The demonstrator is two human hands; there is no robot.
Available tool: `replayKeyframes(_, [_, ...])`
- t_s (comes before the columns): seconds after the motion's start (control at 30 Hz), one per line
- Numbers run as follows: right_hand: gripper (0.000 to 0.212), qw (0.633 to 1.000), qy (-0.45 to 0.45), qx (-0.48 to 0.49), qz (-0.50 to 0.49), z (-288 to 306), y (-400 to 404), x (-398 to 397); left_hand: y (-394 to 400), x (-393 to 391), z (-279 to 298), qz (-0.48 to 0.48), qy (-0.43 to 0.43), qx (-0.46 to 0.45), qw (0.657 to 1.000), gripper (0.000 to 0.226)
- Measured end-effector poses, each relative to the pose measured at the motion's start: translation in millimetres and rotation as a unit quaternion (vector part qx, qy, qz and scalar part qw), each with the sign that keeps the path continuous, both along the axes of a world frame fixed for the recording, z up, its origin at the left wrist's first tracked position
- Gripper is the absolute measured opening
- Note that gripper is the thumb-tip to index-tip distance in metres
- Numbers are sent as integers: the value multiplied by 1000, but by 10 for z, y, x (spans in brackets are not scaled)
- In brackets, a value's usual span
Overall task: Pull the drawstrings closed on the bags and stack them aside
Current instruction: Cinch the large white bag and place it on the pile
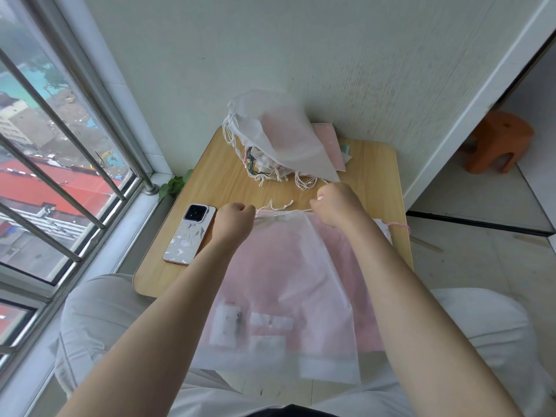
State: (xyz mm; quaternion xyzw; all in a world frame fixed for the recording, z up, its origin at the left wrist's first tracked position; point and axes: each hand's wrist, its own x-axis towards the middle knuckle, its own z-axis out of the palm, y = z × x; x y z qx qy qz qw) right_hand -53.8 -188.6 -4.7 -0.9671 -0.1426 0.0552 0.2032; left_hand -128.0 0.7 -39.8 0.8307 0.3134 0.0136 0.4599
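Note:
A frosted white drawstring bag [279,296] with pink contents lies flat on the small wooden table [216,164], hanging over its near edge onto my lap. My left hand [236,219] is closed at the bag's top left corner. My right hand [337,206] pinches the white drawstring [281,206] at the top right. The bag's mouth between both hands is gathered and puckered. At the far side of the table, a pile of closed bags [276,136] leans against the wall, its cords dangling at the left and front.
A phone [190,236] in a patterned case lies face down left of the bag, near the window ledge. A pink cord [398,225] sticks out at the table's right edge. An orange stool [496,142] stands on the floor at the far right.

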Motion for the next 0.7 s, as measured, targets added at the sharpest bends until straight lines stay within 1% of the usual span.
replayKeyframes(0.03, [46, 1000, -5, 10, -6, -15, -2, 1, 19, -11, -4, 6, 5, 0, 1000, 30])
replayKeyframes(0.1, [47, 999, -5, 42, -17, -19, -11, 8, 56, -4, 9, 24, -2, -37, 999, 31])
replayKeyframes(0.27, [42, 992, 0, 128, -15, -10, 21, 38, 119, 66, 146, 50, -80, -120, 988, 14])
replayKeyframes(0.33, [37, 986, 11, 164, -19, -18, 40, 42, 145, 102, 168, 87, -102, -104, 986, 14])
replayKeyframes(0.37, [36, 983, 29, 179, -18, -22, 53, 39, 165, 104, 164, 104, -97, -70, 987, 20])
replayKeyframes(0.4, [37, 981, 46, 188, -13, -24, 66, 34, 183, 89, 163, 104, -84, -26, 991, 33])
replayKeyframes(0.43, [38, 980, 57, 193, -6, -24, 81, 28, 209, 76, 141, 72, -77, 21, 994, 47])
replayKeyframes(0.47, [39, 979, 63, 195, 2, -12, 95, 22, 224, 67, 119, -3, -78, 78, 994, 58])
replayKeyframes(0.5, [37, 978, 69, 197, 11, 9, 111, 16, 207, 63, 110, -103, -73, 141, 982, 62])
replayKeyframes(0.53, [34, 977, 75, 200, 19, 29, 128, 9, 161, 57, 116, -204, -63, 198, 957, 60])
replayKeyframes(0.57, [32, 976, 79, 203, 25, 40, 148, 6, 106, 59, 111, -281, -45, 237, 929, 55])
replayKeyframes(0.6, [31, 975, 83, 206, 30, 42, 165, 3, 49, 64, 94, -328, -20, 254, 910, 49])
replayKeyframes(0.63, [31, 973, 86, 210, 31, 43, 177, -3, 2, 67, 76, -347, 7, 264, 900, 44])
replayKeyframes(0.7, [32, 971, 90, 221, 26, 50, 187, -16, -46, 67, 15, -338, 25, 302, 891, 33])
